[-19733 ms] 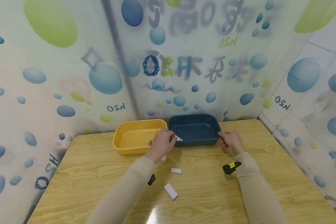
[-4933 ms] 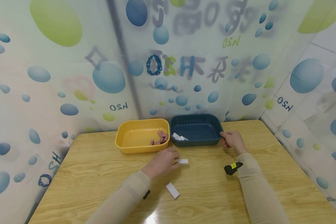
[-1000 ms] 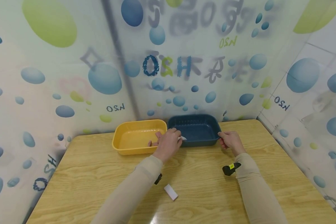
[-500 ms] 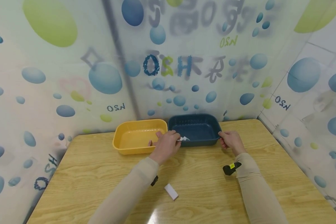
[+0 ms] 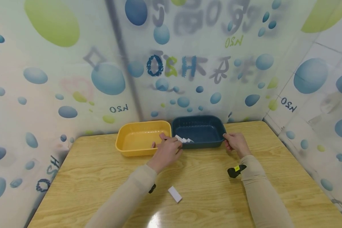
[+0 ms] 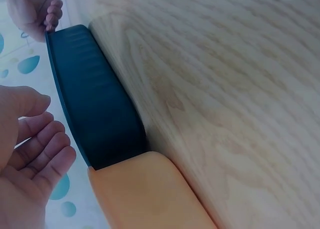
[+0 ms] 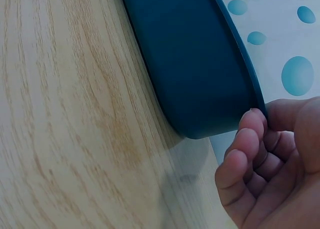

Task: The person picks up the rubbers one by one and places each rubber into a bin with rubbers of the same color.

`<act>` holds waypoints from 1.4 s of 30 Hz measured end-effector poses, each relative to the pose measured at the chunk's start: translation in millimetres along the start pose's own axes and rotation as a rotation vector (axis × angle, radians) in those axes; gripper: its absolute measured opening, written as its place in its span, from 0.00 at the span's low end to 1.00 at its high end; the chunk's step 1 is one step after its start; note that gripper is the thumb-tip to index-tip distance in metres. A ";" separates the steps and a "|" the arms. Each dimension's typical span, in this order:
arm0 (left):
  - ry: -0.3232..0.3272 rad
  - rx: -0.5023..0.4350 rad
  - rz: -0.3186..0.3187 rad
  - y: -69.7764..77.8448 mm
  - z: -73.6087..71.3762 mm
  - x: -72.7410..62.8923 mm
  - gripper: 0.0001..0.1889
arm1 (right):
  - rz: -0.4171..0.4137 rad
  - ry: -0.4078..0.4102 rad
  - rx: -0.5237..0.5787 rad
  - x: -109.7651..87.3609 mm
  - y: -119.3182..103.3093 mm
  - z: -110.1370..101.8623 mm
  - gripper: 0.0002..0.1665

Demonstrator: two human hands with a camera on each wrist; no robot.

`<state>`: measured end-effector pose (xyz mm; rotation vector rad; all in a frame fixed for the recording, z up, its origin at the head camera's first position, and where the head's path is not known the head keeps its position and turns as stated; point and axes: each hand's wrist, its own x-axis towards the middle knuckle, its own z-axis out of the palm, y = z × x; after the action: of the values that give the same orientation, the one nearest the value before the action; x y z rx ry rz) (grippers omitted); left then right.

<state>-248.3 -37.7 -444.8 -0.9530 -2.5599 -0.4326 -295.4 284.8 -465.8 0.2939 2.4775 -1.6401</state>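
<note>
My left hand (image 5: 167, 152) hovers by the near rims where the two bins meet, its fingers loosely curled around nothing in the left wrist view. Several white blocks (image 5: 184, 139) lie in the left end of the dark blue bin (image 5: 199, 145). With thumb and fingertips, my right hand (image 7: 272, 164) pinches the rim of that bin at its near right corner. Pinkish blocks (image 5: 162, 136) sit in the right part of the yellow bin (image 5: 136, 152), partly hidden behind my left hand. One white block (image 5: 175, 194) lies by itself on the wooden table nearer to me.
The bins stand side by side at the back of the wooden table (image 5: 211, 190), close to a patterned curtain (image 5: 165, 104). Another wall (image 5: 310, 126) runs along the right side. Both wrists carry a small black camera (image 5: 234, 171).
A white block held by my left hand has been let go into the blue bin, and the hand has drawn back toward me. Fewer white blocks lie on the table than earlier. My right hand stays put.
</note>
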 end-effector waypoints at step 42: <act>-0.368 -0.057 0.097 -8.9 -17.9 -61.9 0.10 | 0.014 -0.001 -0.016 0.5 0.2 0.0 0.22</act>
<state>-206.6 -86.0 -457.9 -1.2746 -2.8192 -0.3292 -295.8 284.9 -466.1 0.3079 2.4810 -1.6142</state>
